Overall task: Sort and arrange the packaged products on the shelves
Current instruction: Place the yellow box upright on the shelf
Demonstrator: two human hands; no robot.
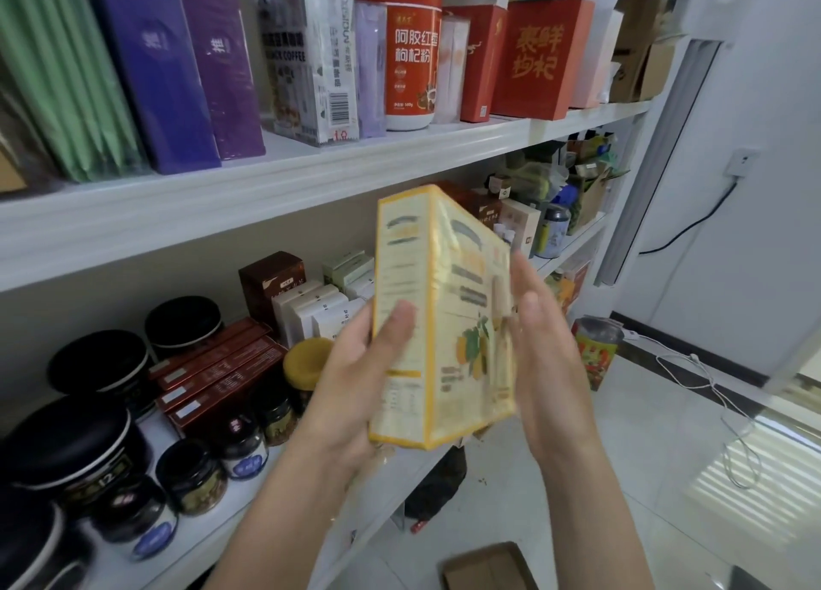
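A yellow-edged cream box (437, 314) with fruit printed on its front stands upright in the air in front of the middle shelf. My left hand (355, 376) holds it from the left, thumb pressed on its narrow side panel and fingers hidden behind. My right hand (546, 345) is at the box's right face with straight fingers, touching or almost touching it. The box hides part of the shelf behind it.
The upper shelf (311, 176) carries green and purple packs, a coffee bag, a red-capped canister (411, 51) and red boxes. The middle shelf holds black jars (66, 447), brown boxes, white boxes and a yellow-lidded jar (306, 363). A cardboard box (488, 567) and cables lie on the tiled floor.
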